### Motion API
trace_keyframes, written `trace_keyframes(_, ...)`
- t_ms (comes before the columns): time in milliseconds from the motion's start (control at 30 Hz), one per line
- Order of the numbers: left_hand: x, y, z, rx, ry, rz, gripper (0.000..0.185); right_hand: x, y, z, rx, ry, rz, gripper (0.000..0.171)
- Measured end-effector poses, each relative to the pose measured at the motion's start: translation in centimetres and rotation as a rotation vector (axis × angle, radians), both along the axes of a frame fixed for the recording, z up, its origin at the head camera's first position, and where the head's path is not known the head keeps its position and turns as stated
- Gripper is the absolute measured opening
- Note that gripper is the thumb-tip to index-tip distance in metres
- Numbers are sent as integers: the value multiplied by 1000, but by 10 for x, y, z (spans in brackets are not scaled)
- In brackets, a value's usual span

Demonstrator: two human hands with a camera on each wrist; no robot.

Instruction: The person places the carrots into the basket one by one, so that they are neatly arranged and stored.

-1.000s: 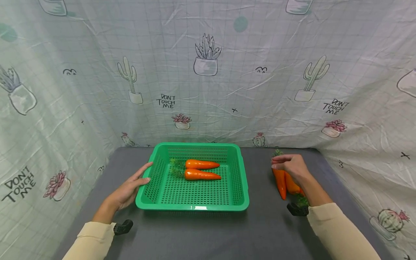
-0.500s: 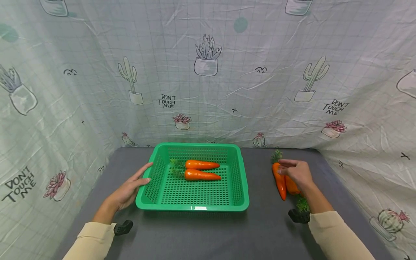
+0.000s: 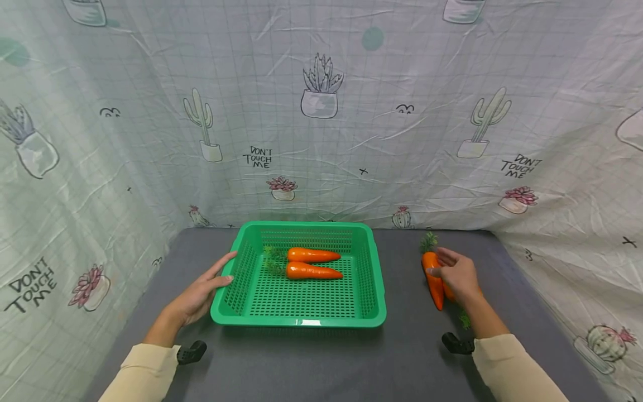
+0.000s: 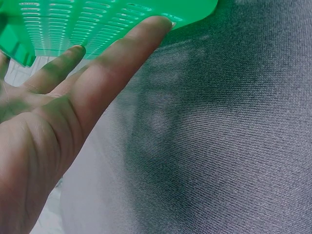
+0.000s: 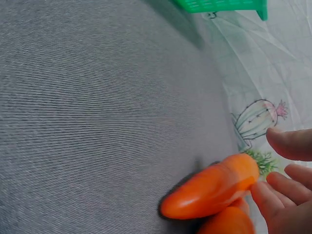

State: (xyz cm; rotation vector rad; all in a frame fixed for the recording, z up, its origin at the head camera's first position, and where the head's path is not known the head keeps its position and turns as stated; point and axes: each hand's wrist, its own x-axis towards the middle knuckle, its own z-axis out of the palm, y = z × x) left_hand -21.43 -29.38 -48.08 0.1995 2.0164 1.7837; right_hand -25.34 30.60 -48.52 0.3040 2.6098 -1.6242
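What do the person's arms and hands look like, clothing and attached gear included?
Left hand and right hand are gloveless. Left sleeve and right sleeve are plain cream. The left wrist attachment and right wrist attachment look black and curved.

Head camera: high, widest, looking forward and down over table [image 3: 326, 365]. Left wrist camera: close, low, facing basket [image 4: 190, 12]. Right wrist camera: close, rolled sideways, facing carrots [image 5: 209, 189]; basket edge, probably right side, shared with head view.

Soft light leaves glare on the basket [image 3: 346, 322]
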Motion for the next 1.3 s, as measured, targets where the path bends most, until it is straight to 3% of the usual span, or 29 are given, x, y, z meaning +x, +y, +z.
trace_keyframes(167, -1, 0, 0, -10, 10, -6, 73, 3, -2, -4, 34, 5, 1, 77)
trace_keyframes(467, -1, 0, -1, -8, 9, 3, 74, -4, -9, -16, 345, 102, 58, 72)
trace_keyframes(667, -1, -1, -3, -11, 9, -7, 73, -13, -13, -26, 479, 112, 62, 72)
trace_keyframes(1000, -2, -1, -6, -15, 6, -8, 73, -20, -19, -28, 493, 97, -14, 62)
trace_keyframes(1300, -2, -2, -3, -13, 4, -6, 73, -18, -23, -22, 413, 129, -28, 58)
